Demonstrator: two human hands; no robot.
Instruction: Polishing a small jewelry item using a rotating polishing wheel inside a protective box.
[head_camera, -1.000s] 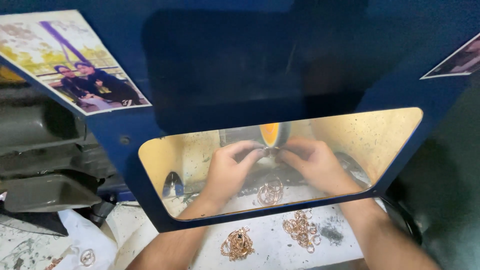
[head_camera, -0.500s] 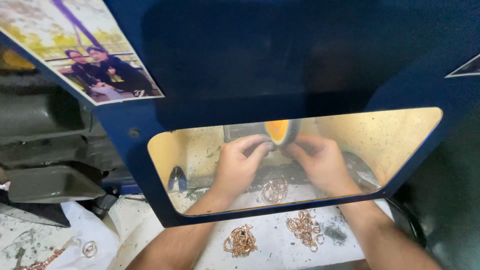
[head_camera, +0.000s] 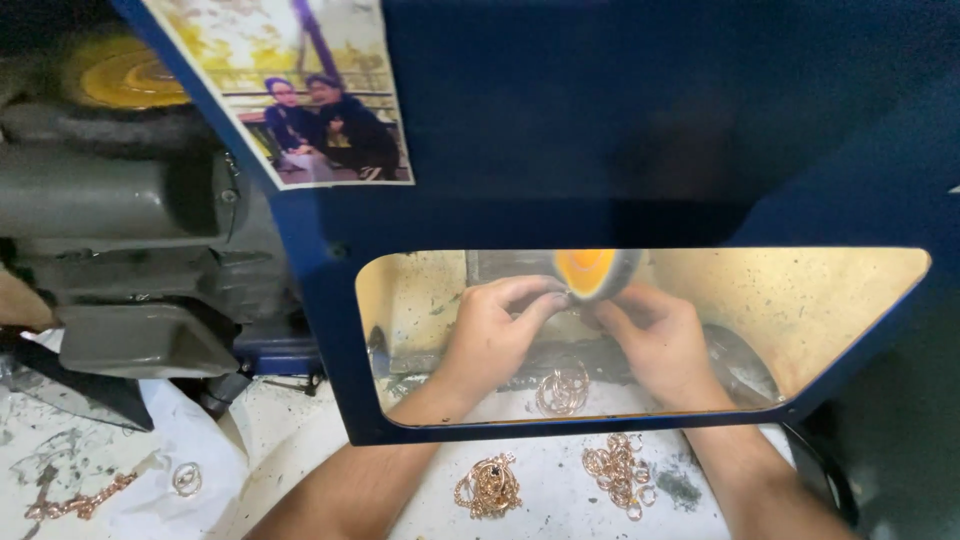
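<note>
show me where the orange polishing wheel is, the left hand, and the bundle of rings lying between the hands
orange polishing wheel (head_camera: 588, 272): head view, on its orange face.
left hand (head_camera: 495, 335): head view, back of the hand.
bundle of rings (head_camera: 563, 388): head view, middle of the loops.

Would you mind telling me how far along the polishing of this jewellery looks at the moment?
In hand: the left hand and right hand press a small piece, hidden by fingers, to the orange buffing wheel. Three jewellery heaps lie on the bench; which are finished cannot be told.
</note>
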